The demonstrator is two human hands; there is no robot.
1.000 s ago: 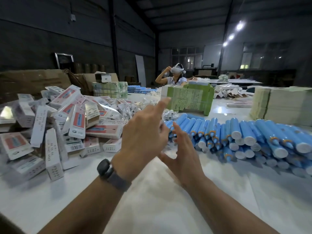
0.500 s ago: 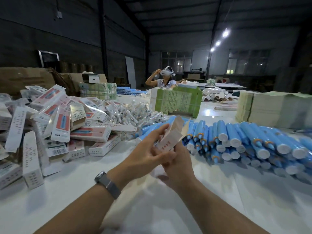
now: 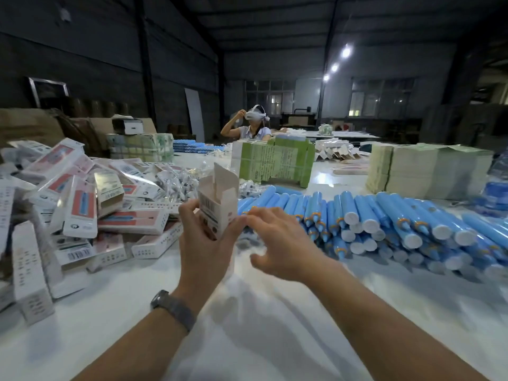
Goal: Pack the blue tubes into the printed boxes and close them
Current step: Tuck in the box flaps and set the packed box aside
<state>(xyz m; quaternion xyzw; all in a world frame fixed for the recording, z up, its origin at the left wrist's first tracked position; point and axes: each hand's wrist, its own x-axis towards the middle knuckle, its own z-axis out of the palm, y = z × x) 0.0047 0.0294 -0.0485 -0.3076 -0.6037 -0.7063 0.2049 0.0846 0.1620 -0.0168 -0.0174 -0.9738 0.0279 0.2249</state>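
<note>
My left hand (image 3: 203, 243) grips a printed box (image 3: 218, 204) upright over the table's middle, its top flaps standing open. My right hand (image 3: 277, 243) hovers just right of the box, fingers spread, fingertips near the box's lower right edge, holding nothing. A long heap of blue tubes (image 3: 384, 221) with white caps lies on the white table (image 3: 247, 325) to the right, starting right behind my right hand. A pile of filled printed boxes (image 3: 82, 204) covers the table's left side.
A green bundle of flat cartons (image 3: 275, 163) stands behind the tubes. Stacked pale sheets (image 3: 428, 171) sit at the back right, small plastic-wrapped parts (image 3: 176, 182) behind the held box. A person (image 3: 254, 125) with a headset sits across the table.
A second ago both hands were empty and reaching forward. They then took up a flat box. Now the box stands opened in my left hand and my right hand has come off it.
</note>
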